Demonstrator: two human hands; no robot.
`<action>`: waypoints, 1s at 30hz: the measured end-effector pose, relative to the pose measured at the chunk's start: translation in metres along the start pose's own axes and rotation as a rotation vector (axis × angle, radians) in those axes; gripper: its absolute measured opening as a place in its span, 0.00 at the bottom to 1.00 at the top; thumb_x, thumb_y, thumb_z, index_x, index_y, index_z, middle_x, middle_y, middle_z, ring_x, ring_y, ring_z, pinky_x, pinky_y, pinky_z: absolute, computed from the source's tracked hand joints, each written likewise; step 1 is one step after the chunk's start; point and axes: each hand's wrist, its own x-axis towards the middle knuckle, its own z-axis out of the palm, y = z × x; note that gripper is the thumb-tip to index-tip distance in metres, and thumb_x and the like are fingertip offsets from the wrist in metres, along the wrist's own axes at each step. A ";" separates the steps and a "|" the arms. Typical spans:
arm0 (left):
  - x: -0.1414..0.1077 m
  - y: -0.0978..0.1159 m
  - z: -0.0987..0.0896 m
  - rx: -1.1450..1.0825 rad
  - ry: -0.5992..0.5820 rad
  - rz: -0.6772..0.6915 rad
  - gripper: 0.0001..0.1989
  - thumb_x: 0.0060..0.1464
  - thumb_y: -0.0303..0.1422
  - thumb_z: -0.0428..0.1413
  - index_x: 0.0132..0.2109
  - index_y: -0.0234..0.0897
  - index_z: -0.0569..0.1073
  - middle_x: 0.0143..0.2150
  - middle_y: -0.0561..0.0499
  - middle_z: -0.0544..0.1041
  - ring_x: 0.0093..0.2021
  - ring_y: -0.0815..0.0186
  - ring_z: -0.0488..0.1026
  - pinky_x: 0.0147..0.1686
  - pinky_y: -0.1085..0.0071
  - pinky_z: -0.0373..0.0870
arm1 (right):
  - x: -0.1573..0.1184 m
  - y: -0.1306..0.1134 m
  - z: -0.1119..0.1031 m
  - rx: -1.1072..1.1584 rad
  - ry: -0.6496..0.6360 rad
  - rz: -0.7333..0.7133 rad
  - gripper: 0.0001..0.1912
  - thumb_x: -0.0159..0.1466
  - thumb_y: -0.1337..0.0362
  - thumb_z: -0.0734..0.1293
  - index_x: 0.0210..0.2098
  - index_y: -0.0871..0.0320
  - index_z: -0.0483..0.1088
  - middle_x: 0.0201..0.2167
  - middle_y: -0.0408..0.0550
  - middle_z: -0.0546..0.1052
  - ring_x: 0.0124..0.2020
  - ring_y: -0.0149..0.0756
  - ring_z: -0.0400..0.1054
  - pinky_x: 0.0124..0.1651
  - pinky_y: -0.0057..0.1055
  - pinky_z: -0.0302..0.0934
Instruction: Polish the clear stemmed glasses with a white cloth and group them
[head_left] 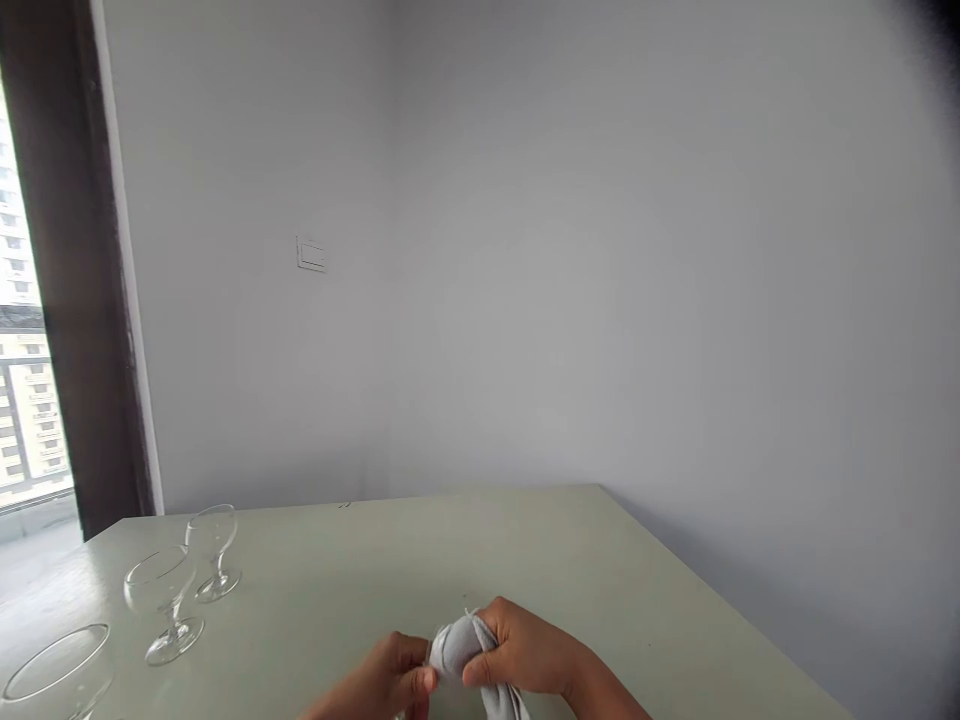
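Right hand (529, 648) closed round a pale grey cloth (461, 648), thumb lying across its near side, fingers behind; a loose end of the cloth trails below the grip. Left hand (397, 675) at the left end of the same bundle, fingers curled, thumb against it; cannot tell whether it holds the cloth itself or something wrapped inside. Bundle sits between the two hands, over the near part of a pale green table (562, 555). Off to the left, three clear stemmed glasses on the tabletop, well apart from the hands: far glass (217, 560) and middle glass (172, 612) upright, near glass (58, 672) cut by the frame's lower edge. Grey wall (637, 250) behind; white switch plate (311, 255) on its left part.
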 end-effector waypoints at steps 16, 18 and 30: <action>-0.018 0.034 -0.039 -0.039 -0.098 0.037 0.30 0.55 0.55 0.39 0.23 0.35 0.69 0.17 0.56 0.64 0.18 0.73 0.57 0.21 0.76 0.56 | -0.023 -0.024 0.013 -0.071 0.006 0.069 0.08 0.46 0.64 0.72 0.27 0.57 0.73 0.20 0.38 0.66 0.21 0.28 0.52 0.25 0.26 0.45; -0.020 0.038 -0.038 0.062 0.001 -0.003 0.27 0.58 0.50 0.39 0.30 0.35 0.73 0.21 0.52 0.72 0.21 0.70 0.65 0.26 0.73 0.64 | -0.015 -0.014 0.015 0.047 0.096 0.091 0.12 0.45 0.62 0.73 0.29 0.57 0.73 0.22 0.39 0.68 0.22 0.29 0.55 0.26 0.26 0.48; -0.008 0.047 -0.039 0.651 0.452 0.337 0.23 0.54 0.48 0.48 0.52 0.40 0.67 0.27 0.53 0.74 0.25 0.66 0.69 0.28 0.70 0.64 | -0.019 -0.040 0.028 0.073 0.097 -0.057 0.14 0.48 0.58 0.72 0.32 0.59 0.73 0.18 0.38 0.62 0.21 0.26 0.49 0.25 0.25 0.45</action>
